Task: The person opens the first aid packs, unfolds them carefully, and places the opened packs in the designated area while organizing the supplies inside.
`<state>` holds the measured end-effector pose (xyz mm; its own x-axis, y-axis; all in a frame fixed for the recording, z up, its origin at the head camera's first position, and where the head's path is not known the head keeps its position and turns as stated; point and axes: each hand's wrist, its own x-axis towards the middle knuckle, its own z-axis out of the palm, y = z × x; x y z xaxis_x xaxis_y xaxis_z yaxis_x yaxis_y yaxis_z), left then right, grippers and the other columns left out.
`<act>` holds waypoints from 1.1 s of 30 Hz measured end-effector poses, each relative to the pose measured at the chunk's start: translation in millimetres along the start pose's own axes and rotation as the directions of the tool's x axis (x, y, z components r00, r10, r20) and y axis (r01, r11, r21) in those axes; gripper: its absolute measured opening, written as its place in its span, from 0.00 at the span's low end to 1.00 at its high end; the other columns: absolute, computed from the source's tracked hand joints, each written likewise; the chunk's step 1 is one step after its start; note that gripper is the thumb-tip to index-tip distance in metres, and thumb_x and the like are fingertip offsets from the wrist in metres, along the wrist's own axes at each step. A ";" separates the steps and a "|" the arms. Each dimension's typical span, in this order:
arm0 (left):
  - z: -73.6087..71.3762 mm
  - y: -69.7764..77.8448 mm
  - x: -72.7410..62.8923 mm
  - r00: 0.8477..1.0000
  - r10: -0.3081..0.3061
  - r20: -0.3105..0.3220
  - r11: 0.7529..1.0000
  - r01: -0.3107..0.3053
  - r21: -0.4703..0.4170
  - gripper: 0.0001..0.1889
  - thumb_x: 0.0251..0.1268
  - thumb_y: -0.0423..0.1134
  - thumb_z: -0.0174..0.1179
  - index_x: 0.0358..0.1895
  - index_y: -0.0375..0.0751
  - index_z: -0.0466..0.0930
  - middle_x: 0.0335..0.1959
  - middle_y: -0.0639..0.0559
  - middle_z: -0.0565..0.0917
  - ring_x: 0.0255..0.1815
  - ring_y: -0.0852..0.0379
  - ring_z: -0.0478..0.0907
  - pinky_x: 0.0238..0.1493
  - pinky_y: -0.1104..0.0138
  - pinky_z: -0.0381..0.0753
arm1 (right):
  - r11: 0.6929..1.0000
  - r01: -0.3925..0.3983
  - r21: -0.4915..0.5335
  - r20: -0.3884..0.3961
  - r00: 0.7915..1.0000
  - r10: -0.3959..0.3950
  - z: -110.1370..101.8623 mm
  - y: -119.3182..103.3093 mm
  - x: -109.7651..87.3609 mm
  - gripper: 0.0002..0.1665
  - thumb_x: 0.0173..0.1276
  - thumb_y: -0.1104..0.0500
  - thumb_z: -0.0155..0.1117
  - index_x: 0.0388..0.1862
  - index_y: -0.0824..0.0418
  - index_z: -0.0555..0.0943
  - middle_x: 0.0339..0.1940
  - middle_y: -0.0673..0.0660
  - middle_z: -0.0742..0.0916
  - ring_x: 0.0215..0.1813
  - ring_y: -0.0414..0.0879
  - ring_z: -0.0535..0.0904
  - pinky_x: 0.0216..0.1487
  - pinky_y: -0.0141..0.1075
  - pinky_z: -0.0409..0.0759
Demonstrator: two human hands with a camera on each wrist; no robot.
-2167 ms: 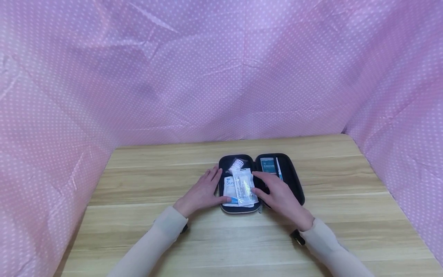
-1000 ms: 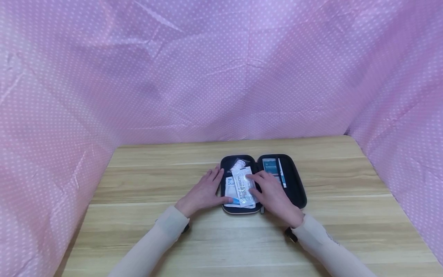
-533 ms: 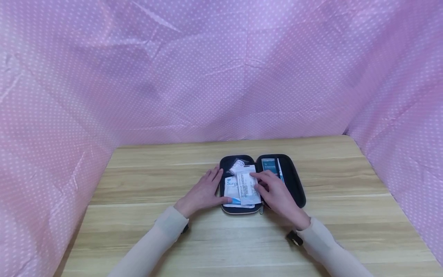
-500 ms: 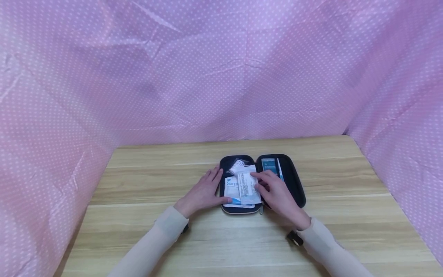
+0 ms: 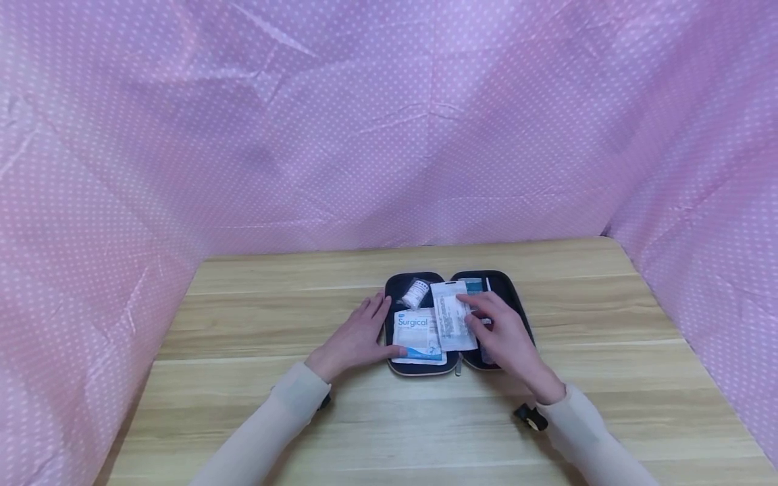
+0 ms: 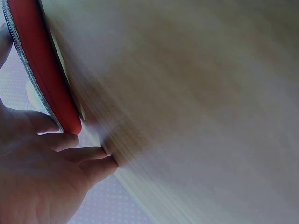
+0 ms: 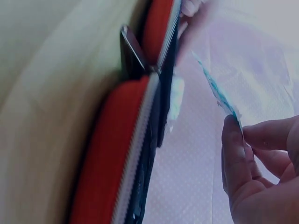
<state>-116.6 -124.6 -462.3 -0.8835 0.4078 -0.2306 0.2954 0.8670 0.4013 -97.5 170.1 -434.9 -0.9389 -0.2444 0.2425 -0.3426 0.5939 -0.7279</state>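
Note:
A zip case (image 5: 419, 369), black inside and red outside (image 7: 112, 144), lies unfolded on the table. My right hand (image 5: 509, 341) pinches a flat white printed packet (image 5: 448, 327) between thumb and fingers. In the right wrist view the packet (image 7: 217, 91) is edge-on, raised clear of the case's rim. My left hand (image 5: 355, 337) rests along the case's left edge, fingers extended and thumb over the near-left rim. Beside that thumb, in the left half, lies a white and blue packet marked "Surgical" (image 5: 413, 331). Behind it is a white roll in a clear bag (image 5: 416, 294).
In the case's right half a teal sachet (image 5: 474, 285) shows behind the right hand, partly covered. A zip pull (image 5: 458, 368) hangs at the near side of the fold. Pink dotted cloth (image 5: 389, 135) surrounds the wooden table (image 5: 273, 290) at the back and sides.
My right hand has taken hold of the white packet and moved it up and rightward off the "Surgical" packet, which now shows more fully. The left hand has stayed in place.

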 end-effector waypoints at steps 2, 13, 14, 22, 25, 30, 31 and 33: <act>0.0 -0.2 0.1 1.000 0.001 -0.003 1.000 -0.001 -0.008 0.61 0.59 0.76 0.61 0.84 0.40 0.48 0.86 0.44 0.44 0.84 0.38 0.44 0.81 0.49 0.51 | 1.000 -0.002 0.011 -0.016 1.000 0.002 -5.3 3.1 0.2 0.24 0.72 0.72 0.65 0.64 0.60 0.84 0.56 0.57 0.84 0.50 0.49 0.83 0.48 0.41 0.84; 0.1 -0.9 0.1 1.000 0.008 -0.002 1.000 -0.008 -0.004 0.60 0.60 0.76 0.60 0.84 0.40 0.48 0.86 0.43 0.45 0.84 0.37 0.45 0.81 0.48 0.52 | 0.993 -0.044 0.113 -0.091 0.994 0.054 -33.9 19.3 3.5 0.23 0.75 0.72 0.60 0.67 0.66 0.80 0.63 0.67 0.82 0.50 0.58 0.84 0.46 0.20 0.76; 0.2 -1.0 0.1 1.000 0.008 -0.001 1.000 -0.008 -0.003 0.60 0.60 0.76 0.60 0.84 0.40 0.48 0.86 0.43 0.45 0.84 0.37 0.45 0.81 0.48 0.52 | 0.992 -0.056 0.113 -0.097 0.993 0.067 -36.9 20.3 4.0 0.23 0.75 0.72 0.60 0.67 0.67 0.80 0.63 0.68 0.81 0.51 0.59 0.84 0.46 0.19 0.76; 1.0 -1.5 0.7 1.000 0.000 -0.002 1.000 0.000 -0.002 0.61 0.60 0.77 0.60 0.84 0.41 0.48 0.86 0.44 0.45 0.84 0.38 0.45 0.81 0.48 0.52 | 0.982 -0.142 0.121 -0.106 0.982 0.155 -54.6 34.5 7.6 0.24 0.78 0.68 0.57 0.71 0.66 0.76 0.67 0.68 0.78 0.54 0.66 0.85 0.47 0.18 0.77; 1.9 -1.8 0.7 1.000 -0.001 -0.002 1.000 0.001 0.000 0.61 0.59 0.77 0.60 0.84 0.41 0.48 0.86 0.44 0.45 0.84 0.38 0.45 0.81 0.48 0.52 | 0.980 -0.163 0.113 -0.106 0.979 0.176 -59.8 38.8 7.6 0.25 0.79 0.66 0.56 0.73 0.65 0.76 0.68 0.68 0.77 0.55 0.67 0.84 0.45 0.17 0.76; 2.2 -1.6 0.7 1.000 -0.003 -0.004 1.000 0.003 -0.003 0.61 0.59 0.77 0.60 0.84 0.41 0.48 0.86 0.45 0.45 0.84 0.38 0.45 0.81 0.48 0.53 | 0.981 -0.163 0.106 -0.121 0.977 0.175 -66.6 45.8 7.8 0.25 0.79 0.66 0.57 0.73 0.66 0.75 0.69 0.69 0.77 0.57 0.68 0.83 0.45 0.15 0.75; 2.2 -1.6 0.7 1.000 -0.004 -0.005 1.000 0.004 -0.004 0.61 0.59 0.77 0.60 0.84 0.41 0.48 0.86 0.45 0.45 0.84 0.38 0.45 0.81 0.48 0.53 | 0.981 -0.162 0.102 -0.123 0.977 0.174 -67.7 47.6 8.1 0.25 0.79 0.67 0.57 0.72 0.66 0.75 0.69 0.69 0.77 0.58 0.68 0.82 0.45 0.15 0.75; 2.0 -1.5 0.7 1.000 -0.005 -0.003 1.000 0.005 -0.005 0.61 0.59 0.77 0.60 0.85 0.41 0.48 0.86 0.45 0.45 0.84 0.38 0.44 0.81 0.48 0.53 | 0.982 -0.170 0.075 -0.123 0.976 0.179 -69.7 51.0 8.6 0.24 0.79 0.67 0.57 0.72 0.67 0.75 0.69 0.69 0.77 0.60 0.68 0.81 0.49 0.19 0.78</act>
<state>-116.9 -125.0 -464.7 -0.8861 0.4024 -0.2300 0.2889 0.8675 0.4049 -125.4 251.8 -425.2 -0.9820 -0.0384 0.1852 -0.1740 0.5673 -0.8049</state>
